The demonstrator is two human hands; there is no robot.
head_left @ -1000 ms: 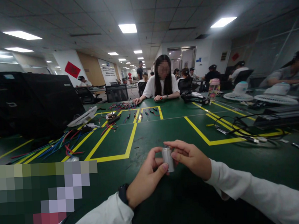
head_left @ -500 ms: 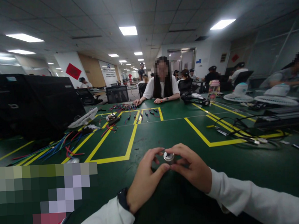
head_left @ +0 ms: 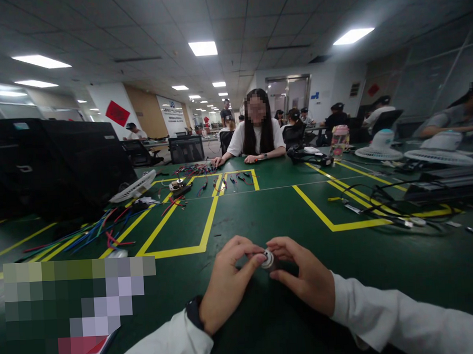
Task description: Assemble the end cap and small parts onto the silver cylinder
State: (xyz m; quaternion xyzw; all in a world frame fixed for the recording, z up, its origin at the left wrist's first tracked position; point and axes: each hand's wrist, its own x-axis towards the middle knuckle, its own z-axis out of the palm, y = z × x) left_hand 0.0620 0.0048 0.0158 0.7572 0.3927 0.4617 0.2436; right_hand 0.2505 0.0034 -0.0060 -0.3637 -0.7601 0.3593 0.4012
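The person's left hand pinches the near-left rim of a small metal cylinder between thumb and forefinger, with the other fingers curled behind. The right hand closes on the cylinder from the other side, its thumb low on the near side and its fingertips at the far side. The end of the cylinder with a small dark fitting is tipped up toward the camera. It is held between the two hands, over the near middle of the green bench; whether its lower end touches the bench cannot be told. A dark band circles the left wrist, and both sleeves are white.

Beyond the hands, yellow tape marks out shapes on the bench. To the left lie loose coloured wires, with a small motor-like part farther back near the tape. A large black case stands at the far left, and pixelation hides the lower left corner. To the right are tangled black cables, a pink-lidded bottle and two white fans. Across the bench sits a person in a white top, forearms resting on it, one hand beside a heap of thin wires.
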